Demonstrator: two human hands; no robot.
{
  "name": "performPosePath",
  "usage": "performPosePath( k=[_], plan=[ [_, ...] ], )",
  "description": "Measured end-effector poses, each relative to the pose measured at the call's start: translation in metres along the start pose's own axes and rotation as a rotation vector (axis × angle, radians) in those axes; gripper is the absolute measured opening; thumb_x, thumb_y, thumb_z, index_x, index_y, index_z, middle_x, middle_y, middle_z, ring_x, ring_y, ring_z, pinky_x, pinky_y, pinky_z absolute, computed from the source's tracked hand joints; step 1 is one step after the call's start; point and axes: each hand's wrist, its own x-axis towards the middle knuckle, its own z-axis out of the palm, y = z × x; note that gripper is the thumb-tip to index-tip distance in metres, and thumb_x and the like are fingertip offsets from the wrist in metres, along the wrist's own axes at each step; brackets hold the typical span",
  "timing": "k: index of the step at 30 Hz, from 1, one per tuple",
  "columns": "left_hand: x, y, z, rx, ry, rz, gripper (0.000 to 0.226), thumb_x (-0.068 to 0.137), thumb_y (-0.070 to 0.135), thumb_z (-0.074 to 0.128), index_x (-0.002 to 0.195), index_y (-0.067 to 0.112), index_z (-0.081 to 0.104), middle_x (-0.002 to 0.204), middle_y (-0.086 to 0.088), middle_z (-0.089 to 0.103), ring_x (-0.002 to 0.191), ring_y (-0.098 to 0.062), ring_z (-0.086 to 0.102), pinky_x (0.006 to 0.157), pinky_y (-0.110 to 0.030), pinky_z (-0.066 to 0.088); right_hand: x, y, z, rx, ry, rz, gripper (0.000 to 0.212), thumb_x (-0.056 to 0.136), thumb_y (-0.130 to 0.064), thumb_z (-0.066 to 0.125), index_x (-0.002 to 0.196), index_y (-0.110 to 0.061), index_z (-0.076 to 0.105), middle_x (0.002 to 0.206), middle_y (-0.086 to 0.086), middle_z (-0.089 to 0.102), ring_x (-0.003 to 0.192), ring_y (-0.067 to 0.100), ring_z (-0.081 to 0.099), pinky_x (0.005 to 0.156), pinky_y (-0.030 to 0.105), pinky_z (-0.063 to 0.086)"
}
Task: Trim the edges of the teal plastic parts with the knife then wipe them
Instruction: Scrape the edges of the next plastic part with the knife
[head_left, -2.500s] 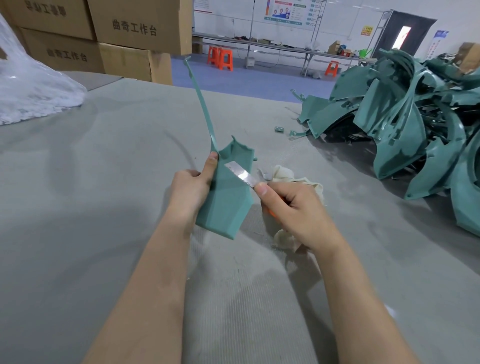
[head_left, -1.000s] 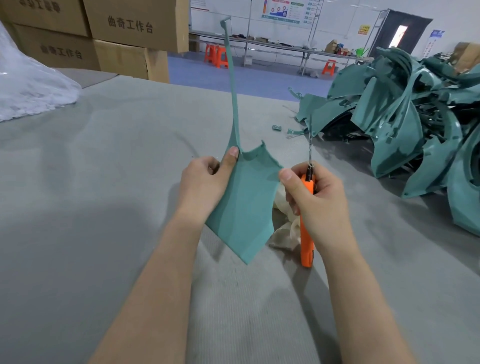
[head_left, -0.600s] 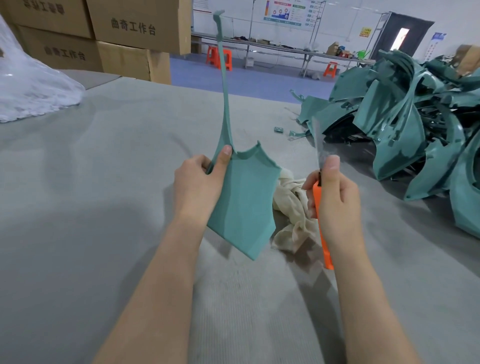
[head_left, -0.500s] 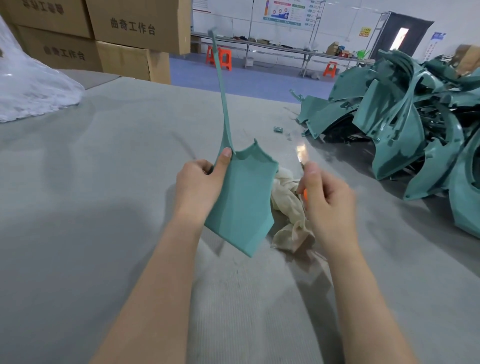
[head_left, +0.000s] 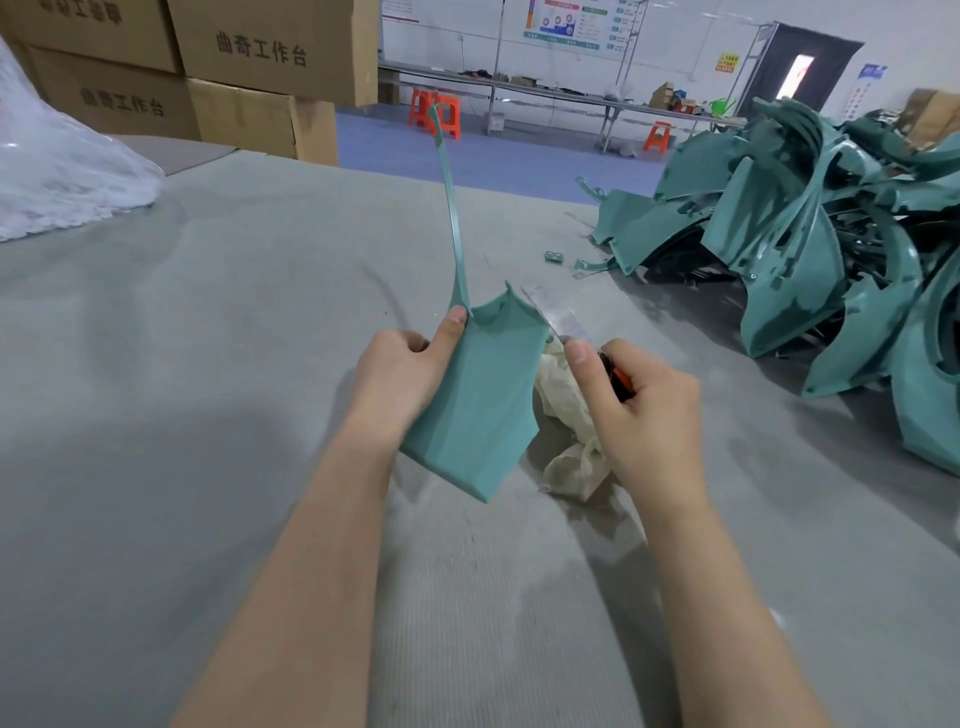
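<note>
Holding the part (head_left: 478, 405) upright above the table (head_left: 182, 389), just in front of the cloth (head_left: 571, 457). Gripping its left edge with the left hand (head_left: 400, 374), pressing the thumb flat near the top notch. Curling the right hand (head_left: 644, 415) round the knife (head_left: 561, 319), steadying the blade with the thumb, pointing it at the upper right edge; contact too blurred to tell. Judging the part light and thin: stiff in the panel, whippy in the long strip (head_left: 452, 208) rising from it, probably slick. Taking hold best on the broad panel, close to the cut, never by the strip.
</note>
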Motion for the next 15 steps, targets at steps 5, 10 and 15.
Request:
performPosePath(
  k=[5, 10, 15],
  plan=[
    [0.0022, -0.0025, -0.0001, -0.027, -0.022, -0.009, 0.053, 0.084, 0.066, 0.052, 0.075, 0.014, 0.049, 0.070, -0.010, 0.045, 0.063, -0.019, 0.042, 0.062, -0.031, 0.030, -0.0008, 0.0006, 0.0006, -0.020, -0.030, -0.043, 0.056, 0.090, -0.061, 0.049, 0.055, -0.021, 0.030, 0.047, -0.010, 0.038, 0.049, 0.012, 0.032, 0.051, 0.022, 0.020],
    [0.0049, -0.0057, 0.0000, -0.097, -0.031, -0.025, 0.052, 0.081, 0.068, 0.053, 0.077, 0.016, 0.054, 0.071, -0.009, 0.051, 0.063, -0.019, 0.047, 0.062, -0.031, 0.032, -0.0024, 0.0006, 0.0037, -0.004, -0.087, -0.083, 0.055, 0.088, -0.056, 0.050, 0.057, -0.014, 0.034, 0.048, -0.005, 0.026, 0.051, 0.013, 0.028, 0.054, 0.028, 0.023],
    [0.0051, -0.0071, -0.0030, -0.129, -0.006, -0.024, 0.055, 0.081, 0.068, 0.054, 0.073, 0.014, 0.049, 0.068, -0.009, 0.046, 0.061, -0.018, 0.043, 0.061, -0.031, 0.029, -0.0038, -0.0007, 0.0040, 0.036, -0.146, -0.109, 0.059, 0.086, -0.061, 0.045, 0.057, -0.010, 0.038, 0.051, -0.004, 0.029, 0.052, 0.011, 0.029, 0.052, 0.029, 0.025]
  ],
)
